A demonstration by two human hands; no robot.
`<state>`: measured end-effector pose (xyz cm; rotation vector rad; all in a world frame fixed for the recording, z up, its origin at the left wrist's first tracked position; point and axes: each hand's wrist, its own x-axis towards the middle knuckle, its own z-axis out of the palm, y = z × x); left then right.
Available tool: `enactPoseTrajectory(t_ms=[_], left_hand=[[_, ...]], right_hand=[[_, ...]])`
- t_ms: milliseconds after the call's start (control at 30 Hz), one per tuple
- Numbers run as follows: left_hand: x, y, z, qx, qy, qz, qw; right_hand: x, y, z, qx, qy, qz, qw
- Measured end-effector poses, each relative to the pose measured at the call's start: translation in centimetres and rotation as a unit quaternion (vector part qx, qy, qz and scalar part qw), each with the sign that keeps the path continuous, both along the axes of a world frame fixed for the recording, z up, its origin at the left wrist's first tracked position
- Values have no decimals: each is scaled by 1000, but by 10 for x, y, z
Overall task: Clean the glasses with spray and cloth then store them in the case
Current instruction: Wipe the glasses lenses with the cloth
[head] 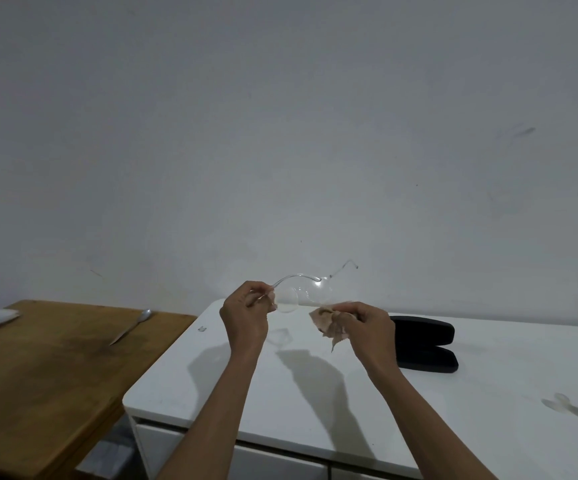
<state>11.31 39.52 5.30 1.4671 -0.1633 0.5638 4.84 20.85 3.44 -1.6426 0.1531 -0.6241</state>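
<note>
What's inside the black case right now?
The black case lies open on the white cabinet top, behind the right hand. Its visible halves look dark, nothing seen inside; the hand covers its left end.

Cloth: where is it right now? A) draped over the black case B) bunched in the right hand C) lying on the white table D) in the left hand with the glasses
B: the cloth is bunched in the right hand, held above the white table, while the left hand pinches the glasses.
</note>
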Motion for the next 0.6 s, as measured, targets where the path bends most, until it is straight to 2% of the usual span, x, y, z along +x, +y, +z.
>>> enactPoseTrajectory(t_ms=[167,400,600], left_hand=[[10,12,-29,1,14,15,1000],[24,37,-87,100,0,68,993],[33,44,-113,164,0,76,984]], right_hand=[[1,-16,-11,10,23,-25,999],[9,-37,-29,24,61,-28,997],[17,-39,-41,21,74,-29,997]])
